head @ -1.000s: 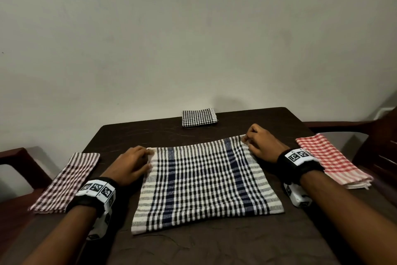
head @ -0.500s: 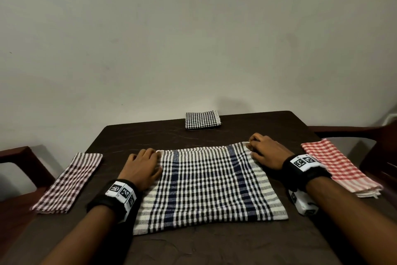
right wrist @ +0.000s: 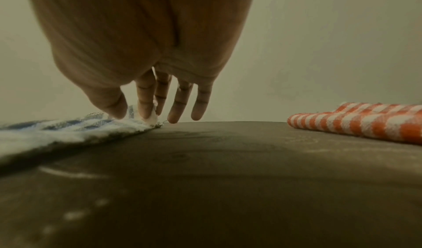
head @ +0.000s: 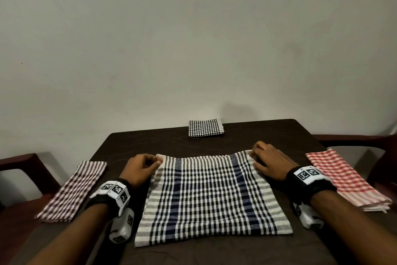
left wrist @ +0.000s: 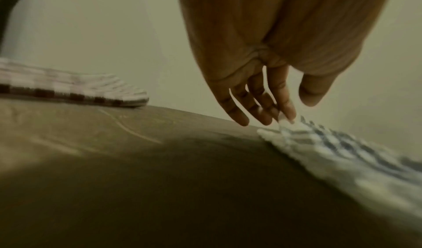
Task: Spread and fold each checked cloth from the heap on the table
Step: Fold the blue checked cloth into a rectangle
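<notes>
A blue, black and white checked cloth (head: 206,196) lies spread flat in the middle of the dark table (head: 214,249). My left hand (head: 150,162) sits at its far left corner with fingers curled, and the left wrist view shows the fingertips of my left hand (left wrist: 285,114) lifting a bit of the cloth corner (left wrist: 342,152). My right hand (head: 255,155) is at the far right corner. In the right wrist view the thumb and forefinger of my right hand (right wrist: 132,114) pinch the cloth's white edge (right wrist: 57,132).
A folded brown-and-white checked cloth (head: 73,189) lies at the table's left edge, and a folded red checked cloth (head: 343,181) at the right edge. A small folded black-and-white cloth (head: 205,127) sits by the wall. Dark red chairs (head: 21,161) flank the table.
My left hand lay flat on the cloth's left side half a second ago; it has since slid to the far left corner and curled its fingers there. The right hand stays at its corner.
</notes>
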